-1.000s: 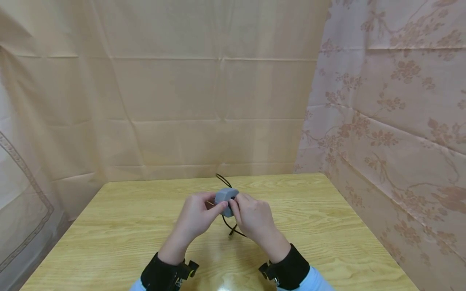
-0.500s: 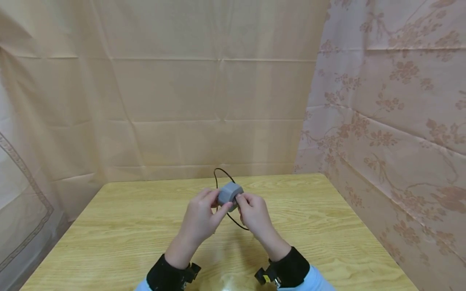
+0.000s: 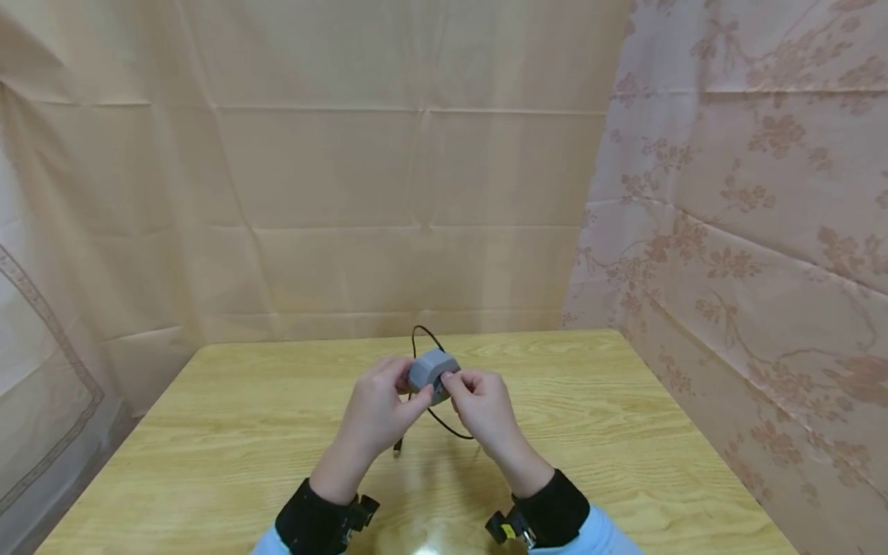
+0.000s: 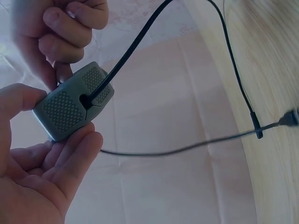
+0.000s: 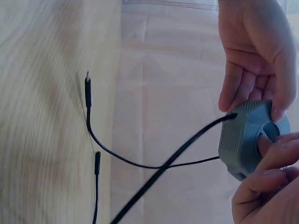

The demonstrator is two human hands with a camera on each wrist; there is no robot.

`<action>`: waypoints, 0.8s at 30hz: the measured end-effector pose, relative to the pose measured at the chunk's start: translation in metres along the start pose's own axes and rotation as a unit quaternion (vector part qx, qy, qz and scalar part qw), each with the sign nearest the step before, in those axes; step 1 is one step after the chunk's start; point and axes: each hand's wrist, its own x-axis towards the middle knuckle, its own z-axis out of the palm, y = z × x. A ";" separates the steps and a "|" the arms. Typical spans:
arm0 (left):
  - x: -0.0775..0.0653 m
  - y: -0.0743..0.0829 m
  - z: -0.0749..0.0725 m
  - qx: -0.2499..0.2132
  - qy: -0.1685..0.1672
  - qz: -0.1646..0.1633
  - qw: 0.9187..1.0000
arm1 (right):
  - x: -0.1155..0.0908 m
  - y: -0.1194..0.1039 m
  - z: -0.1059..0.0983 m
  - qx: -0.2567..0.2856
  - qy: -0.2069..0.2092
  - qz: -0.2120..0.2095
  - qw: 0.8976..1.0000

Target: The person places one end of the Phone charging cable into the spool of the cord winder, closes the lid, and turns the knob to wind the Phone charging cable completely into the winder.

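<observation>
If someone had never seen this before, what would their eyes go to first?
Probably the gray block, low in the middle of the head view, gripped by the left hand while the right hand touches it. Next, perhaps the black cable coming out of it, which makes a loop above the block in the head view. The flowery cloth on the right might catch them too.

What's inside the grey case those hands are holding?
A black cable enters the grey case through a hole; the right hand has a finger in another opening. Walls and finger hide the rest inside.
</observation>
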 end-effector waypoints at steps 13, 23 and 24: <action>0.003 -0.006 -0.014 -0.015 0.001 -0.041 0.999 | 0.010 -0.011 -0.035 0.081 0.032 -0.053 0.995; 0.005 -0.007 -0.022 -0.035 -0.012 -0.071 0.997 | 0.004 -0.035 -0.066 0.094 0.080 -0.144 0.982; 0.005 -0.007 -0.023 -0.037 -0.014 -0.074 0.996 | 0.003 -0.036 -0.069 0.081 0.086 -0.158 0.980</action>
